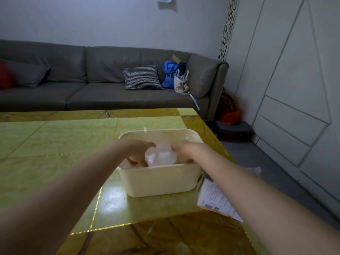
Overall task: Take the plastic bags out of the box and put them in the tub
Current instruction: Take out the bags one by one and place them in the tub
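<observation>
A cream plastic tub [158, 179] stands on the green marble table near its right edge. Clear plastic bags [160, 157] lie bunched inside it, blurred and shiny. Both my hands reach down into the tub. My left hand [140, 152] holds the bags from the left, its fingers curled down against the plastic. My right hand [183, 151] grips the bags from the right, fingertips partly hidden behind the tub's near wall. A flat cardboard box [215, 198] with a white printed label lies at the table's right edge, right of the tub, partly under my right forearm.
The green and gold table [60, 144] stretches left and toward me. Behind it stands a grey sofa [95, 83] with a checked cushion [141, 77], a blue bag and a white bag. A crumpled piece of plastic [254, 171] lies on the floor at the right.
</observation>
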